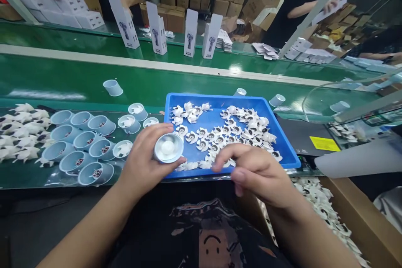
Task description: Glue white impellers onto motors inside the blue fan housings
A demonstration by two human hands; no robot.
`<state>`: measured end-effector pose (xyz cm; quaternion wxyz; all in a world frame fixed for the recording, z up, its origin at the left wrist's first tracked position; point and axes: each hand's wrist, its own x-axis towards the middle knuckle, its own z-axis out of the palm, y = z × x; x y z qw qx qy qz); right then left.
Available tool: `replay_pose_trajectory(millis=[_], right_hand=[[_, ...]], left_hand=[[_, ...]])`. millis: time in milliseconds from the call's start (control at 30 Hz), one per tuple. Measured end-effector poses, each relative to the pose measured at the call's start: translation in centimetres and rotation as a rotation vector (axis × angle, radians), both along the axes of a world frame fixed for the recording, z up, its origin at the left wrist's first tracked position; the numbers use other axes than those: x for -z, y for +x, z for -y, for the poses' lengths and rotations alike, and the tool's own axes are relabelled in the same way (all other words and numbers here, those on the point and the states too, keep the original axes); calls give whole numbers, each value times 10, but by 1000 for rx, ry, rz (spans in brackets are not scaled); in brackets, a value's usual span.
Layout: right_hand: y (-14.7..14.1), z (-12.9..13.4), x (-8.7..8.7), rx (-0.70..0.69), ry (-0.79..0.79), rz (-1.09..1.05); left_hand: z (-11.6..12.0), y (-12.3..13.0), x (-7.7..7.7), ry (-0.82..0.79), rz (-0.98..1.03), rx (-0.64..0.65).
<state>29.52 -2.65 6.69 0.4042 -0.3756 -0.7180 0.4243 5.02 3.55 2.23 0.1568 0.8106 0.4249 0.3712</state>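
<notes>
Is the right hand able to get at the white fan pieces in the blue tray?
Probably yes: the right hand looks empty and hovers at the near edge of the blue tray, which is open-topped, with white fan pieces lying just beyond the fingers.

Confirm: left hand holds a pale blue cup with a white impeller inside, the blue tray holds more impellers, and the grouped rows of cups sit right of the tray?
Wrong side: the head view shows the grouped rows of cups left of the blue tray. Left hand holding a pale blue cup with a white impeller inside, and more impellers in the tray: as you said.
</notes>
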Motion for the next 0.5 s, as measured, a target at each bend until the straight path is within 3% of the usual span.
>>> replay_pose_trajectory(millis=[133, 267, 400, 500], right_hand=[[28, 23, 25, 167, -100, -27], [29, 34, 49, 261, -177, -131], [23, 34, 46, 309, -142, -170], [30, 41, 39, 329, -61, -98]], left_hand=[[-44, 10, -19, -44, -151, 63], [-113, 69, -40, -96, -240, 119], [-172, 136, -46, -88, -299, 137], [-192, 146, -45, -85, -351, 183]])
